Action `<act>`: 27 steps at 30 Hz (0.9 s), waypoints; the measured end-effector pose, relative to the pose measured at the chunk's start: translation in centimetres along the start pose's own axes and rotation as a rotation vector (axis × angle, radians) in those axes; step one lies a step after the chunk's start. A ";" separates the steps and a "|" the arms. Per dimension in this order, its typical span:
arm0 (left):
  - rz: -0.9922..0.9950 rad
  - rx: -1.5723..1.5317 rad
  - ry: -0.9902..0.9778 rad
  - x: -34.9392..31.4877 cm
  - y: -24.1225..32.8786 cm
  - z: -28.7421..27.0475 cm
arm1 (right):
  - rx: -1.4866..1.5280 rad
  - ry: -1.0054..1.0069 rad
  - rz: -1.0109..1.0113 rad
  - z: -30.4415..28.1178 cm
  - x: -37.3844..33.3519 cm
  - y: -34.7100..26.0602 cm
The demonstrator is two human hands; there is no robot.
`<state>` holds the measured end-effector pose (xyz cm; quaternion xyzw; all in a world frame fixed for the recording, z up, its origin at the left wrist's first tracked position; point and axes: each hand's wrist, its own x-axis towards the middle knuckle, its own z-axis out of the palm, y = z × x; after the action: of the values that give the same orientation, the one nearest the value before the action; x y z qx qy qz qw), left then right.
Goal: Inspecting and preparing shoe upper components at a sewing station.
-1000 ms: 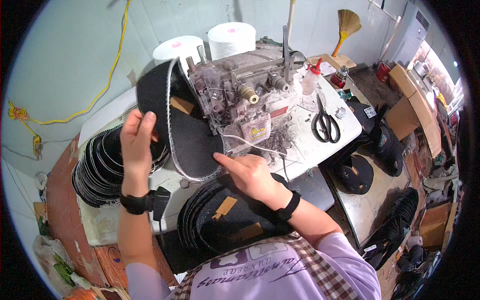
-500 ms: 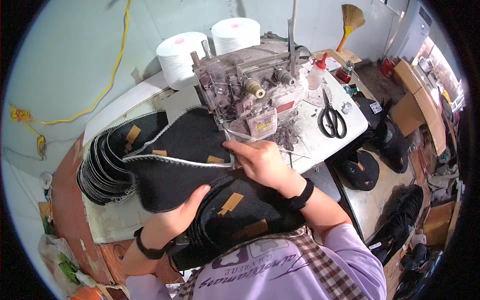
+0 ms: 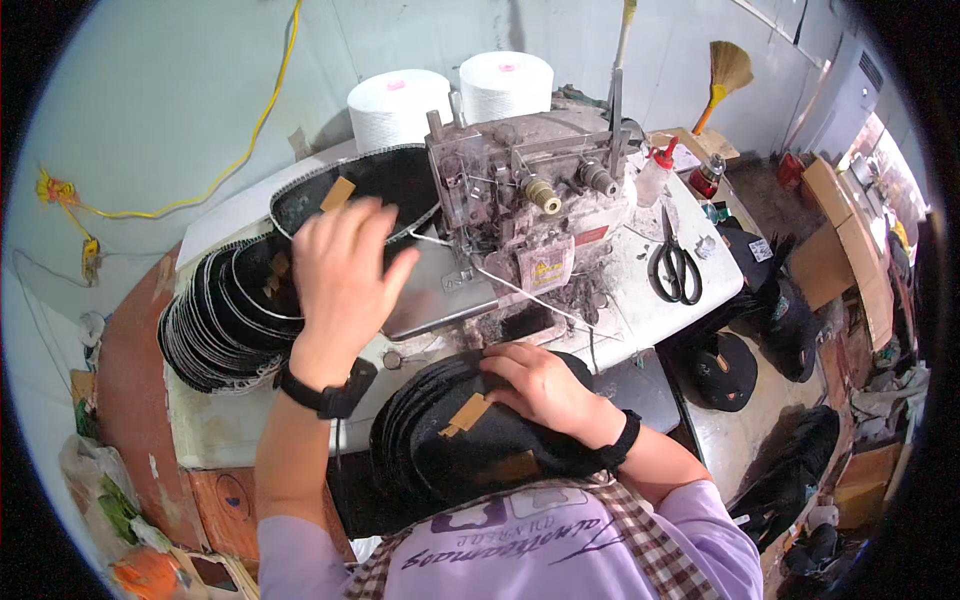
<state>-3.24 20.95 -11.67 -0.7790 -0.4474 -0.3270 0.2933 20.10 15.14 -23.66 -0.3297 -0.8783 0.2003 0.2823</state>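
My left hand [image 3: 345, 265], fingers spread, is over a black fabric piece [image 3: 405, 180] with a white stitched edge and a tan tab. That piece lies left of the overlock sewing machine [image 3: 530, 190], and a white thread chain runs from it toward the needle area. Below it is a stack of similar white-edged pieces [image 3: 215, 330], partly behind my left wrist. Close to my body, a stack of black pieces without white edging [image 3: 430, 410] carries tan tabs. My right hand [image 3: 550, 390] has its bent fingers and thumb on the top piece, near its far edge.
Two white thread cones [image 3: 400, 110] stand behind the machine. On the table's right are black scissors [image 3: 675, 265], a red-tipped bottle [image 3: 655, 175] and a red jar [image 3: 707, 175]. Black caps [image 3: 725, 370] sit farther right, near cardboard [image 3: 850, 250]. A broom [image 3: 725, 80] leans at the back.
The stitched piece has gone from in front of the needle to left of the machine, and my left hand has moved up with it. My right hand has dropped onto the near stack.
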 end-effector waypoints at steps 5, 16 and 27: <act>-0.021 0.152 -0.415 -3.0 -4.5 2.5 | 0.203 0.006 0.022 -0.6 0.0 1.7; -0.238 -0.603 -0.333 -8.7 -0.6 -3.3 | 0.883 0.235 0.554 -6.2 4.5 0.3; -1.385 -1.843 0.175 -2.2 -4.1 2.0 | 0.923 0.157 0.497 -0.7 5.0 -1.8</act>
<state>-7.22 23.13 -13.90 -0.2602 -0.3486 -0.6729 -0.5983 16.59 17.44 -20.38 -0.3834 -0.5704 0.6017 0.4069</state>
